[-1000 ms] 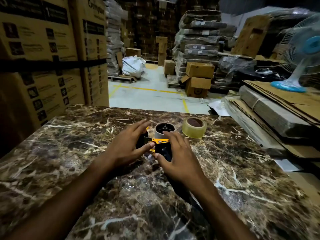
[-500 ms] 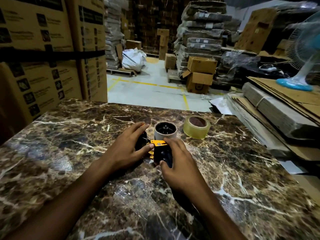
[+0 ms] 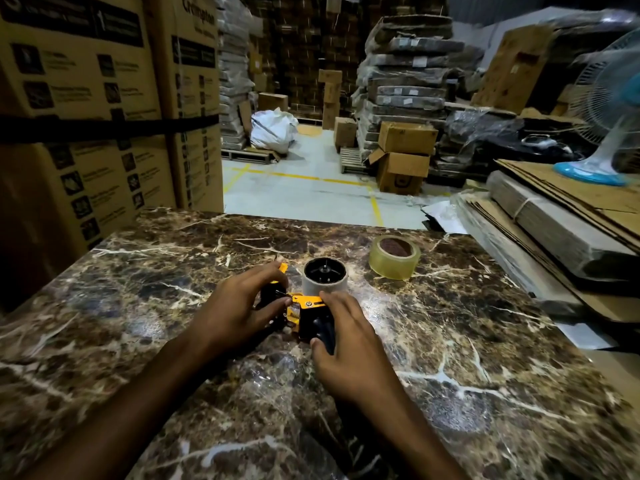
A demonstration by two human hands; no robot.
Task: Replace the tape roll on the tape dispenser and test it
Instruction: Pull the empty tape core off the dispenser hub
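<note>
— How were the fingers set?

— The left hand (image 3: 239,308) was curled around the front end of the tape dispenser (image 3: 304,311), fingers bent over the black and yellow part there, thumb tip pressed against the yellow metal plate by the spring. It was gripping that end rather than lying flat on it.

— And the other one?

— The right hand (image 3: 349,336) was closed loosely over the dispenser's black handle, thumb along its near side, fingers draped across the top and far side. The index fingertip reached up to the yellow plate, just below the empty roll.

— Where was the dispenser itself?

— Lying on the marble table (image 3: 450,341), between the two hands, touched by both. Its spool pointed up, with a pale, nearly spent tape core (image 3: 325,278) sitting on the black hub, just beyond the fingertips of both hands.

— And the fresh tape?

— The new tape roll (image 3: 394,257), clear and yellowish, lay flat on the table to the right of the core and a little farther away, apart from it and well clear of either hand.

— Anything else nearby?

— Stacked cardboard boxes (image 3: 104,116) to the left, flattened cardboard (image 3: 571,216) to the right with a blue-based fan (image 3: 602,109) standing on it.
</note>
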